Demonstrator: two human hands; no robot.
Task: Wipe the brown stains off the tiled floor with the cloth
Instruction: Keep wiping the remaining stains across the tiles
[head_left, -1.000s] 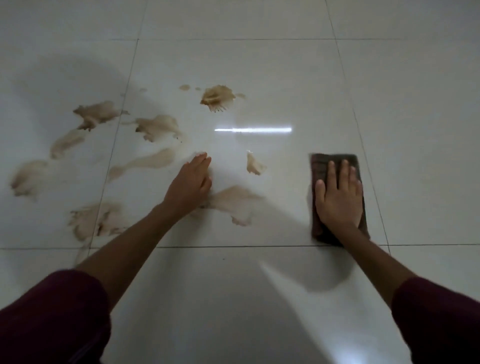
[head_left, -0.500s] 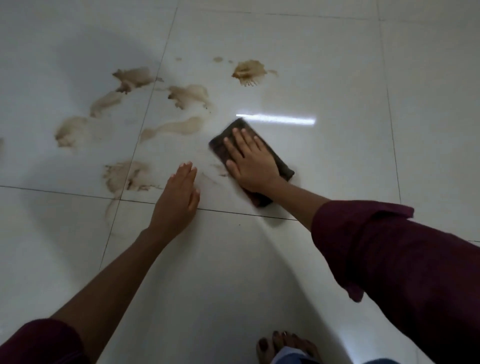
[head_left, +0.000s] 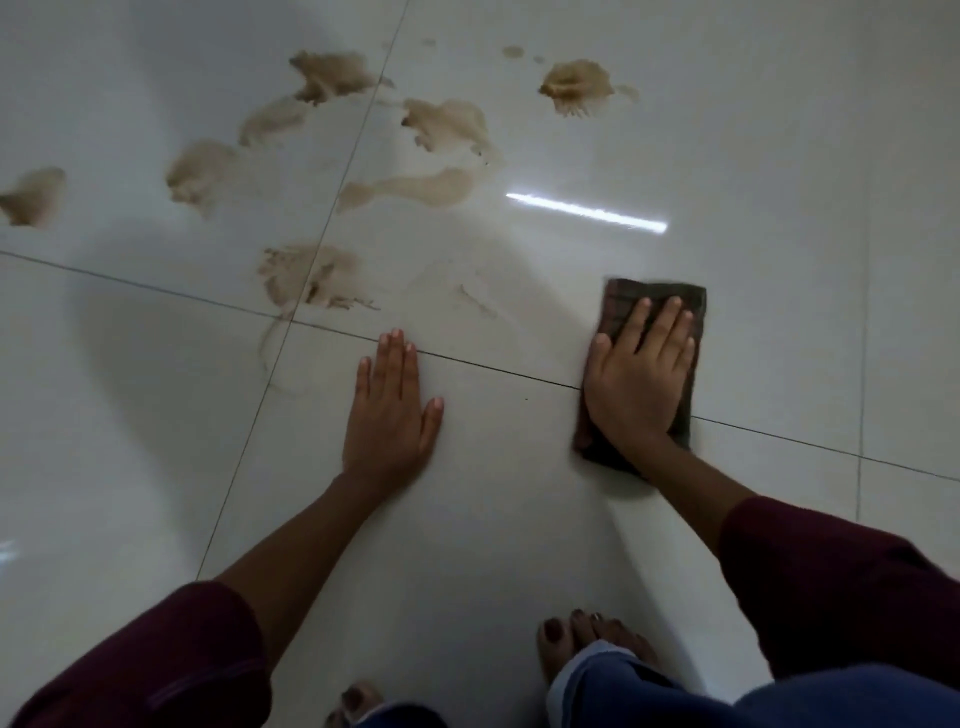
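On the tiled floor (head_left: 519, 519), right hand (head_left: 636, 384) presses cloth (head_left: 618, 299) flat-fingered; left hand (head_left: 389, 410) lies flat.

Two bare feet show at the bottom edge, below and nearer the viewer than the grip. The right foot (head_left: 587, 649) has dark-painted toenails and a ring on one toe; a blue trouser leg (head_left: 649, 696) covers it from behind. Only the toes of the left foot (head_left: 358, 699) show, well left of the other. Dark maroon sleeves (head_left: 831, 587) cover both upper forearms. A bright streak of reflected light (head_left: 587, 210) lies above the grip.
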